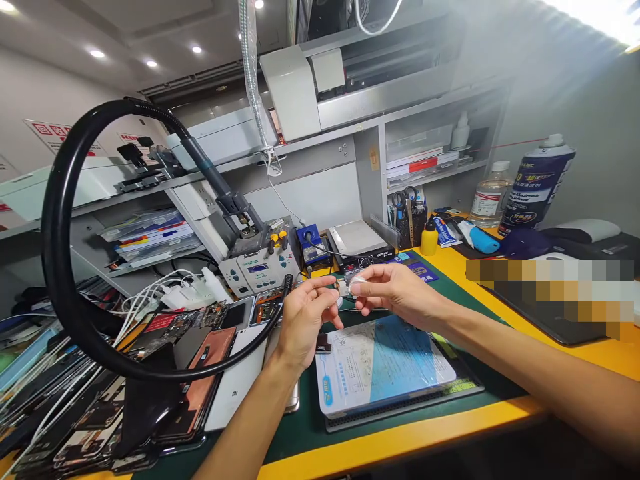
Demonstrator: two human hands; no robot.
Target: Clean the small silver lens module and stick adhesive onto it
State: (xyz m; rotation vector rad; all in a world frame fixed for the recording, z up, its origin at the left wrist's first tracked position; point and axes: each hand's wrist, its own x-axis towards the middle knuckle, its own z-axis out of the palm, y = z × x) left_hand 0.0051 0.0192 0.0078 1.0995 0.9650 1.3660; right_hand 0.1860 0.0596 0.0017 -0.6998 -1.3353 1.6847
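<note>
Black flexible hose (65,267): looped at near left, above stacked phones (150,393). Small circuit board (344,288): pinched between left hand (305,320) and right hand (395,293), held above blue-white mat (385,367) on green bench mat (300,427).

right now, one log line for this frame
left hand pinching small board | right hand holding white bit at it | above blue mat

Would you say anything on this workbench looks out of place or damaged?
Yes: left of the left hand, a heap of phones lies overlapping and askew, several with backs off and insides bare, white cables tangled across them. The blue mat lies orderly.
</note>
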